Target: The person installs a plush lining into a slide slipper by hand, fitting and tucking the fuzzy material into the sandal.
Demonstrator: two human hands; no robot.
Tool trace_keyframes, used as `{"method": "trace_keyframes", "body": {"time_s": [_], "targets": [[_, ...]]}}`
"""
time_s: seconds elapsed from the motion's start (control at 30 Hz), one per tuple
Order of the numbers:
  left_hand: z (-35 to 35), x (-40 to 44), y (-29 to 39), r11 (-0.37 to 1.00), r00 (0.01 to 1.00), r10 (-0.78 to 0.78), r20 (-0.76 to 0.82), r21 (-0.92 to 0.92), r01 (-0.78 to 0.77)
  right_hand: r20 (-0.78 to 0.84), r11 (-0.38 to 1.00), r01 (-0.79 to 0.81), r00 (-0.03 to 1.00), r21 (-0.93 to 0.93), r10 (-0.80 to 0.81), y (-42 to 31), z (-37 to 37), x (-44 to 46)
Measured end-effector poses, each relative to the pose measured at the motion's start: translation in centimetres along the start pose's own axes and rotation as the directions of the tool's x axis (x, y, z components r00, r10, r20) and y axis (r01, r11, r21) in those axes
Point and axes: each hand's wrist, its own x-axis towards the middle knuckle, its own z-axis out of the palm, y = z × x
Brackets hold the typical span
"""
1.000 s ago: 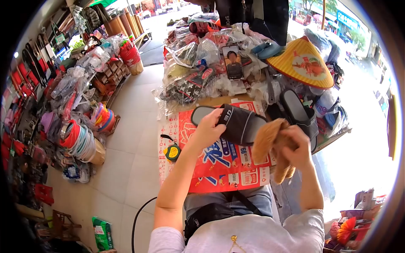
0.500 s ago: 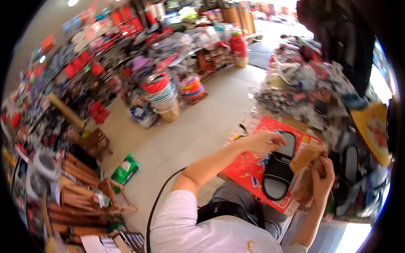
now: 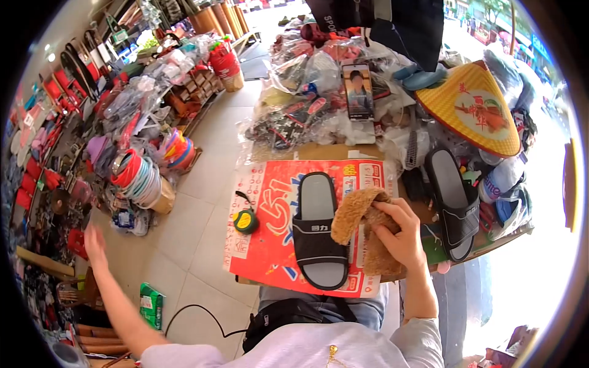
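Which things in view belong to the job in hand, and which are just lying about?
Likely part of the job:
brown fuzzy cloth in the right hand
red rectangular printed sheet
black-and-grey open-toed slipper on that sheet

Apparently just lying about:
round yellow-and-black tape measure
yellow conical hat
green plastic packet on the floor

black-and-grey slipper (image 3: 320, 240) lies sole down; folded brown cloth (image 3: 354, 214) beside it.

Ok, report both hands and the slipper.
Right hand holding brown cloth. Left hand out to the side, blurred. Black slipper on red sheet. Brown cloth overlaps its edge in view.
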Motion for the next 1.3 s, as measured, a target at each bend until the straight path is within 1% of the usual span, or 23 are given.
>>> {"method": "trace_keyframes", "body": {"time_s": [0.03, 0.1, 0.13, 0.2, 0.23, 0.27, 0.3, 0.33, 0.37, 0.4, 0.43, 0.5, 0.53, 0.63, 0.7, 0.77, 1.0, 1.07, 1.1, 1.13, 1.2, 1.23, 1.3], "targets": [[-8.3, -1.2, -5.0, 0.981, 0.994, -0.107, -0.037, 0.161, 0.111, 0.016, 1.000, -0.014, 1.000, -0.008, 0.014, -0.1, -0.3, 0.3], [-21.9, -7.2, -14.8, 0.802, 0.936, -0.346, -0.064, 0.498, 0.330, 0.019, 1.000, -0.012, 1.000, -0.011, 0.013, 0.6, -0.5, 0.2], [-23.3, -11.0, -17.2, 0.682, 0.920, -0.379, -0.094, 0.644, 0.347, 0.024, 1.000, -0.011, 1.000, -0.007, 0.011, 0.9, -0.2, 0.0], [-22.0, -17.3, -21.0, 0.630, 0.970, -0.240, -0.049, 0.752, 0.194, 0.069, 1.000, -0.008, 0.998, -0.018, 0.010, 1.5, -0.1, 0.2], [-19.6, -18.1, -22.1, 0.673, 0.988, -0.143, 0.049, 0.737, 0.061, 0.076, 1.000, 0.009, 0.997, -0.028, -0.007, 1.4, 0.3, 0.6], [-13.1, -18.8, -20.1, 0.646, 0.977, -0.176, 0.120, 0.763, 0.023, 0.088, 0.999, 0.027, 0.996, -0.038, -0.023, 1.2, 0.7, 1.0], [-4.6, -19.4, -16.7, 0.776, 0.961, -0.177, 0.211, 0.631, 0.004, 0.104, 0.999, 0.045, 0.994, -0.026, -0.042, 0.8, 1.1, 1.6], [3.0, -19.9, -13.7, 0.800, 0.951, -0.167, 0.259, 0.599, -0.023, 0.089, 0.993, 0.110, 0.990, -0.041, -0.107, 0.6, 1.8, 2.0], [8.3, -19.9, -12.3, 0.754, 0.890, -0.039, 0.454, 0.598, -0.272, 0.086, 0.977, 0.197, 0.978, -0.083, -0.190, 0.4, 2.7, 2.5], [13.7, -20.3, -9.8, 0.695, 0.758, 0.124, 0.640, 0.489, -0.527, 0.093, 0.949, 0.285, 0.957, -0.131, -0.275, 0.1, 3.4, 2.9], [17.7, -20.5, -8.8, 0.668, 0.579, 0.296, 0.760, 0.269, -0.694, 0.122, 0.935, 0.331, 0.941, -0.131, -0.316, -0.5, 4.2, 3.0], [24.5, -21.4, -7.5, 0.708, 0.347, 0.452, 0.822, -0.093, -0.700, 0.231, 0.893, 0.409, 0.902, -0.186, -0.364, -1.5, 5.5, 2.8], [27.7, -21.9, -6.3, 0.718, 0.285, 0.454, 0.844, -0.156, -0.678, 0.257, 0.870, 0.423, 0.897, -0.255, -0.360, -1.8, 6.1, 2.4], [34.4, -23.2, -6.2, 0.847, 0.301, 0.382, 0.874, -0.201, -0.492, 0.217, 0.891, 0.356, 0.928, -0.280, -0.302, -1.1, 6.4, 1.6], [36.2, -23.9, -7.1, 0.883, 0.314, 0.373, 0.873, -0.231, -0.408, 0.199, 0.914, 0.232, 0.965, -0.332, -0.173, -0.4, 5.8, 1.2], [36.8, -24.3, -7.8, 0.927, 0.292, 0.328, 0.899, -0.246, -0.283, 0.221, 0.893, 0.240, 0.961, -0.382, -0.164, -0.9, 5.1, 1.3], [36.6, -24.8, -9.6, 0.932, 0.368, 0.361, 0.857, -0.318, -0.174, 0.136, 0.817, 0.270, 0.963, -0.509, -0.233, -3.1, 4.7, 2.2], [37.2, -24.5, -8.3, 0.934, 0.318, 0.354, 0.880, -0.313, -0.175, 0.254, 0.795, 0.428, 0.902, -0.429, -0.349, -4.0, 6.4, 1.7], [37.3, -24.4, -7.9, 0.937, 0.264, 0.341, 0.902, -0.303, -0.175, 0.339, 0.734, 0.443, 0.891, -0.515, -0.301, -4.2, 7.0, 1.1], [37.2, -24.5, -8.3, 0.935, 0.261, 0.346, 0.901, -0.308, -0.177, 0.352, 0.737, 0.440, 0.891, -0.513, -0.286, -3.3, 7.0, 0.8], [37.0, -25.0, -9.7, 0.926, 0.374, 0.375, 0.848, -0.331, -0.179, 0.234, 0.784, 0.379, 0.925, -0.491, -0.301, -1.3, 5.6, 1.3], [37.0, -25.0, -9.9, 0.934, 0.385, 0.357, 0.851, -0.327, -0.142, 0.149, 0.829, 0.248, 0.969, -0.502, -0.199, -0.5, 5.2, 1.1], [36.9, -24.9, -10.3, 0.929, 0.384, 0.370, 0.846, -0.327, -0.174, 0.114, 0.822, 0.199, 0.980, -0.534, -0.164, 0.4, 4.0, 1.1]]}}
